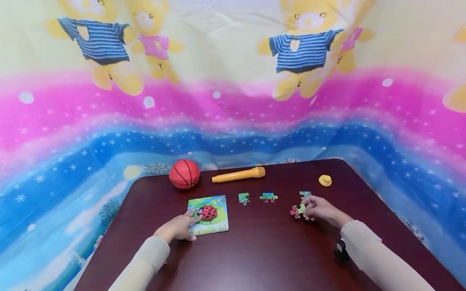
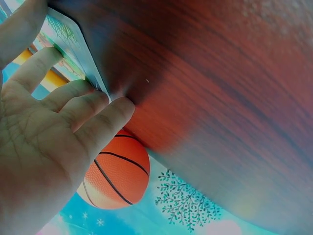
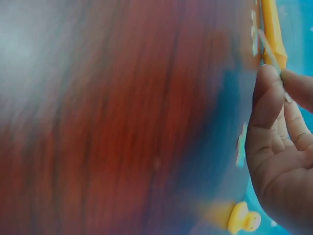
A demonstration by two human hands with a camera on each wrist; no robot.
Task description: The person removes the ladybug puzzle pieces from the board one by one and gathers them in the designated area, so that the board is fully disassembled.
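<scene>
My left hand [image 1: 180, 227] rests at the left edge of a square ladybug puzzle board [image 1: 214, 202], fingers spread and fairly straight; the left wrist view shows the fingertips along the edge of the board [image 2: 93, 63]. In my right hand [image 1: 322, 210] a red and green puzzle piece [image 1: 297, 211] is pinched between thumb and fingers, raised over the table. The right wrist view catches that puzzle piece [image 3: 270, 51] nearly edge-on. Just beyond the hand lies another puzzle piece [image 1: 305, 194], partly covered. Two more, a green puzzle piece [image 1: 243, 197] and a blue-green puzzle piece [image 1: 268, 196], lie right of the board.
Behind the board sits a red basketball [image 1: 184, 174]. A yellow toy microphone [image 1: 238, 175] lies along the back of the dark wooden table [image 1: 255, 254]. At the back right is a yellow rubber duck [image 1: 325, 180]. A bear-print cloth [image 1: 225, 109] hangs around the table.
</scene>
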